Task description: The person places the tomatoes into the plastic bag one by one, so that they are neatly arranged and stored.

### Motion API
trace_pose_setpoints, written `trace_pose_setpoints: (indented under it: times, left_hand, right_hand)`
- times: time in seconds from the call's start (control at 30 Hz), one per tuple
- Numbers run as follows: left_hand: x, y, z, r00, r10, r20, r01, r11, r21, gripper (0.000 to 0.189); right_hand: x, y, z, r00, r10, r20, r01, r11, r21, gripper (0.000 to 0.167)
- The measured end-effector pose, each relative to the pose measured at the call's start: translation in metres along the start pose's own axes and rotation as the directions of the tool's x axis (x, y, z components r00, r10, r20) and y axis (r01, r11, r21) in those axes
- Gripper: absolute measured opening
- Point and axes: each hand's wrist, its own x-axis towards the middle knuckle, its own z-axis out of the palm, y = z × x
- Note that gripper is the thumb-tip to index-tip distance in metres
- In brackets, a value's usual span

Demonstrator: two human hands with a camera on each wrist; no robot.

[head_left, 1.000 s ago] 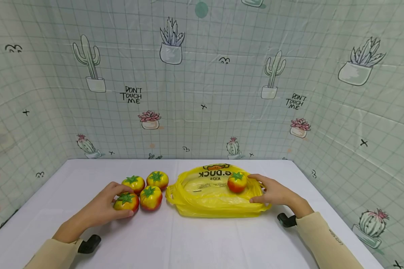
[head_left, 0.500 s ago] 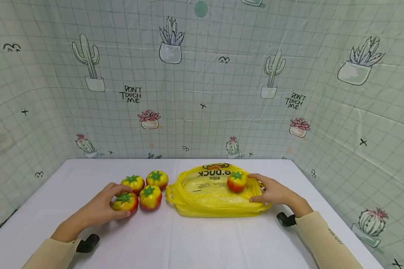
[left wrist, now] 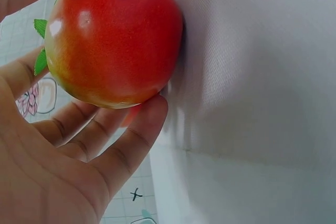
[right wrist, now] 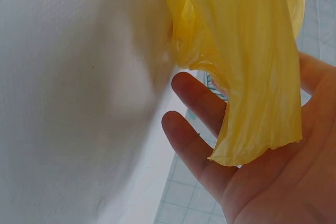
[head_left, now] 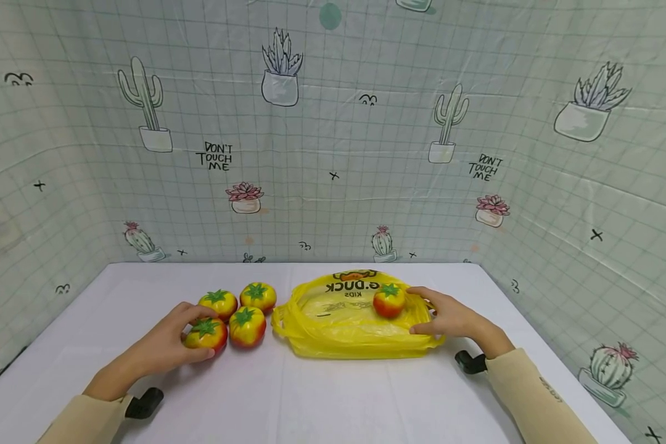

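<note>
My left hand (head_left: 166,342) curls round a red and yellow tomato with a green stalk (head_left: 205,333) that sits on the white table (head_left: 333,394). In the left wrist view the fingers (left wrist: 121,145) and thumb wrap that tomato (left wrist: 113,38). Three more tomatoes (head_left: 247,327) (head_left: 218,303) (head_left: 258,296) lie close by on its right and behind it. A flat yellow plastic bag (head_left: 344,327) lies at the centre, with one tomato (head_left: 389,301) on it. My right hand (head_left: 449,317) holds the bag's right edge; in the right wrist view the bag's flap (right wrist: 247,51) hangs across its palm.
A cloth backdrop printed with cactuses (head_left: 333,154) closes the table at the back and on both sides. Black wrist mounts (head_left: 144,404) (head_left: 468,362) rest on the table near my sleeves. Bare white tabletop lies in front of the bag.
</note>
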Motion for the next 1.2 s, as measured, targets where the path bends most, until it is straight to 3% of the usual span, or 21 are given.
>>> trace_pose_setpoints:
  times: [0.67,1.2]
  left_hand:
    - [-0.001,0.005,-0.002,0.999,0.027,-0.027,-0.026,0.999,0.020,0.053]
    - [-0.002,0.020,-0.005,0.996,0.065,-0.053,-0.065,0.998,0.012,0.052]
  right_hand:
    - [-0.001,0.001,-0.001,1.000,-0.028,0.002,0.028,1.000,0.001,0.081]
    - [-0.002,0.000,0.000,1.000,-0.002,-0.003,0.002,1.000,0.011,0.083]
